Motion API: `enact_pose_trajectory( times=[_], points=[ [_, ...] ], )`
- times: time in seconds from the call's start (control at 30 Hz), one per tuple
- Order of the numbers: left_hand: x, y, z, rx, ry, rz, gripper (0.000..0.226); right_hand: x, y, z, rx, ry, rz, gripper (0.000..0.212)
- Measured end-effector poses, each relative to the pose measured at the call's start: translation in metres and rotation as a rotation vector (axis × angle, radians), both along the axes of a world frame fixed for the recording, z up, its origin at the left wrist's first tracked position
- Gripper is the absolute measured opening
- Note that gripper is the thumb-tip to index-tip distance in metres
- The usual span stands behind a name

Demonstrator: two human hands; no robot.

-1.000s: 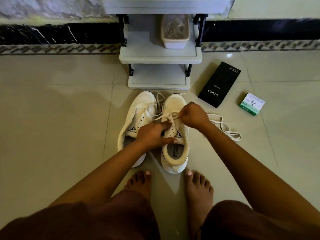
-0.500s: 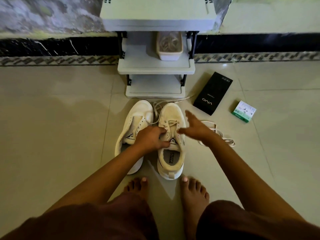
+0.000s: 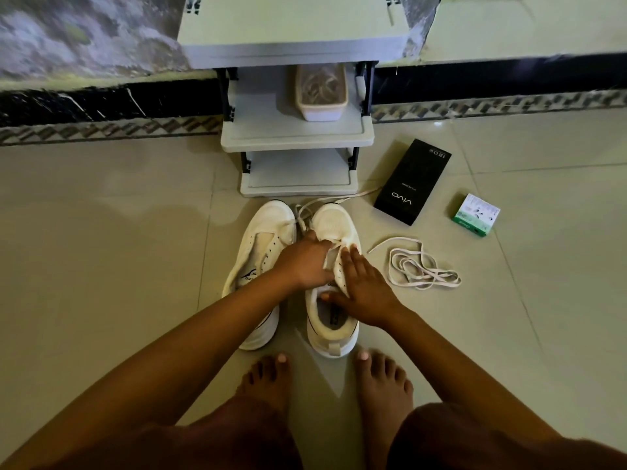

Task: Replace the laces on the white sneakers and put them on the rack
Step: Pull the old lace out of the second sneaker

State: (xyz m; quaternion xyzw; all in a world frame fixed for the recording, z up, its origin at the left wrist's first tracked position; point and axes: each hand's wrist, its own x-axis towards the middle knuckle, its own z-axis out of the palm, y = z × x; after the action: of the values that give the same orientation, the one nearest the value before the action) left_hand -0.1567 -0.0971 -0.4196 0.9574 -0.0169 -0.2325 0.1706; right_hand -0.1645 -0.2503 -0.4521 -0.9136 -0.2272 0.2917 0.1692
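On the tiled floor [image 3: 101,266], right in front of the rack [image 3: 298,137], both hands are working the right sneaker [image 3: 334,320]. Left hand [image 3: 305,262] is curling over its lace area, gripping the upper; right hand [image 3: 364,290] is lying flat, fingers straight, pressing the tongue. Left sneaker [image 3: 261,252] is sitting alongside, eyelets bare. A loose lace [image 3: 417,266] is lying coiled just right of the pair.
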Motion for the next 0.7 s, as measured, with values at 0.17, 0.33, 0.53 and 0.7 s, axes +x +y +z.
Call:
enact_pose_trajectory(
  times=[0.17,0.33,0.53,0.7],
  points=[
    [0.010,-0.001,0.000,-0.005,0.044,0.077,0.049,-0.007,-0.001,-0.010,0.018,-0.093,-0.015,0.090],
    [0.017,-0.010,0.001,-0.237,0.014,0.338,0.024,-0.007,0.000,-0.011,-0.021,-0.142,0.021,0.086],
    [0.008,-0.009,0.004,0.039,-0.142,0.149,0.035,-0.007,-0.001,-0.011,-0.010,-0.128,0.022,0.086],
    [0.011,-0.011,0.005,0.249,-0.241,0.083,0.025,-0.009,-0.001,-0.013,-0.002,-0.144,0.004,0.085]
  ],
)
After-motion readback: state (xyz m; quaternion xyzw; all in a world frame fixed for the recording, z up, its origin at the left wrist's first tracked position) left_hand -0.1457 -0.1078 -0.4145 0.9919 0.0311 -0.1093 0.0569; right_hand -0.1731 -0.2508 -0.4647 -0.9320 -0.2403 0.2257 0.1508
